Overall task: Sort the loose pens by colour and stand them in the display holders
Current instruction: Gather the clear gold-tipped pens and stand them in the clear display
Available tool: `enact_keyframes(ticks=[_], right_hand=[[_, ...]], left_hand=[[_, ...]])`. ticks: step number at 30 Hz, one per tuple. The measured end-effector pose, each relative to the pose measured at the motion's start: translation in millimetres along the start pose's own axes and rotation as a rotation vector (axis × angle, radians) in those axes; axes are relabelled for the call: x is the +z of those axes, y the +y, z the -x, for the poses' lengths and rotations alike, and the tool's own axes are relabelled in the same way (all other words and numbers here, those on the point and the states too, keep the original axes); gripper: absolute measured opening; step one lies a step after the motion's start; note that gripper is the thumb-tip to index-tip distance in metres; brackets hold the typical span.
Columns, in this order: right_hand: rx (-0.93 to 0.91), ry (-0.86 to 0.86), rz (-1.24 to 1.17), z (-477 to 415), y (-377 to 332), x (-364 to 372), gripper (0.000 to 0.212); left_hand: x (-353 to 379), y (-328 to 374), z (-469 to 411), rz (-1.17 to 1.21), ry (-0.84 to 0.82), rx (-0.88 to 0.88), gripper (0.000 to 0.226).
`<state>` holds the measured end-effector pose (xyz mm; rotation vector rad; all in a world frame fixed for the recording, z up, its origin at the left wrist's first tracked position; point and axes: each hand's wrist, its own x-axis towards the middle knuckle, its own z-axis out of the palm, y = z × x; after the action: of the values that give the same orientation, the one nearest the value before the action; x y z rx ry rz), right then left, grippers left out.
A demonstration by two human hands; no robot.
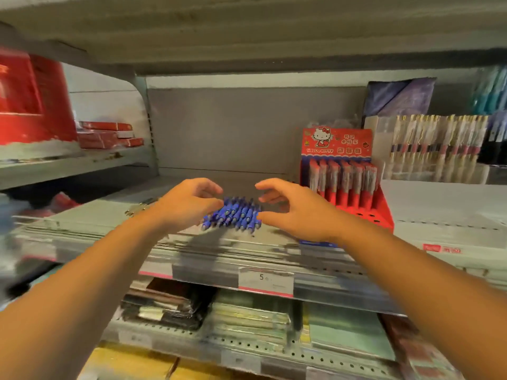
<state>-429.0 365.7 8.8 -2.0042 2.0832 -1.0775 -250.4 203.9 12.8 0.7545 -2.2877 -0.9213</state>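
A bunch of several blue pens lies on the grey shop shelf in the middle of the head view. My left hand is at the bunch's left end, fingers loosely curled and touching the pens. My right hand hovers at the right end with fingers spread and curved, thumb low by the pen tips. Neither hand plainly grips a pen. To the right stands a red cardboard display holder with a row of red pens upright in it and several vacant holes in its front step.
Clear holders with packed pens stand at the back right. Red boxes sit on the shelf section at left. A few dark pens lie left of my left wrist. Notebooks fill the shelf below. The shelf above hangs low.
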Motion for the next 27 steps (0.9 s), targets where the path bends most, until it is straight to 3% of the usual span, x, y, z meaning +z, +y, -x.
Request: enact_keyframes(ticks=[7,16,21,24,27], right_hand=[[0.125,-0.036,-0.025,-72.3,-38.8,65.2,0.048],[0.323,-0.013,0.099,-158.6,-72.7,131.7,0.037],[0.393,-0.068,0.228,-201.4,-75.9,141.1,0.032],[0.425,-0.102,0.326,-229.3,-73.6,146.8,0.038],[0.508,-0.242,0.381,-254.7,-69.2,152.5,0.036]], left_hand=[[-88.5,-70.5,18.2,-0.048,0.055,-0.059,0.01],[-158.7,-139.0,-19.8,-0.133,-0.013,-0.154,0.015],[-152.4,-156.4,-61.7,-0.196,-0.087,-0.289,0.037],[-145.0,-154.0,-85.7,-0.242,-0.166,-0.351,0.066],[-134.9,-144.7,-109.9,-0.327,-0.318,-0.39,0.082]])
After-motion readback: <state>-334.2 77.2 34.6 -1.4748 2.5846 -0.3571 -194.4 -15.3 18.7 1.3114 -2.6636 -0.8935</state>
